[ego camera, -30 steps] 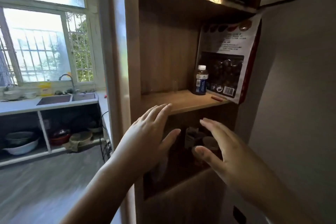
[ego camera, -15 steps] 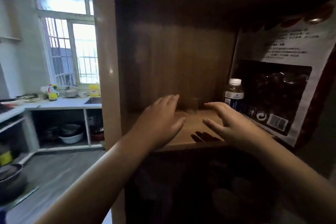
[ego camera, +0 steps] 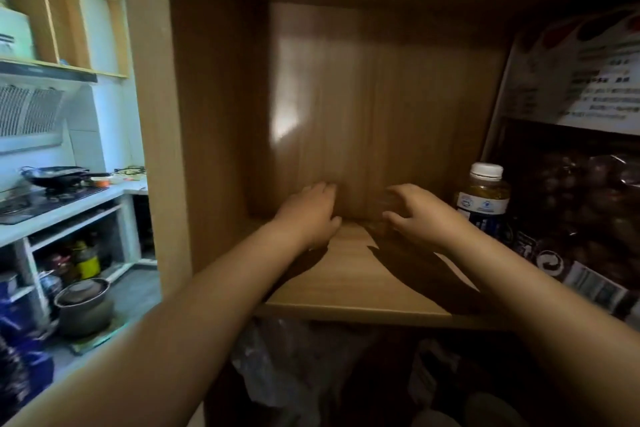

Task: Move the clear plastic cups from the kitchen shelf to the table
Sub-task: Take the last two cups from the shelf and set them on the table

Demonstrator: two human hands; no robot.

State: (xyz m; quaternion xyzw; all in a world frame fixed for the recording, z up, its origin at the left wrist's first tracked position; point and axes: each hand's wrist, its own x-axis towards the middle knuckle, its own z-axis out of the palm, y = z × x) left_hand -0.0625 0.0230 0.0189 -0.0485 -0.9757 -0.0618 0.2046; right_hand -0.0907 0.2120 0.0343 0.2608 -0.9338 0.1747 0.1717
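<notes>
A dim wooden kitchen shelf (ego camera: 349, 281) fills the view, a stove counter off to the left. Both arms reach deep inside. The left hand (ego camera: 308, 215) hovers open, holding nothing. The right hand (ego camera: 420, 215) curls around a faint clear plastic cup (ego camera: 384, 208) at the back; whether its grip has closed is unclear. A bottle (ego camera: 483, 198) stands just right.
</notes>
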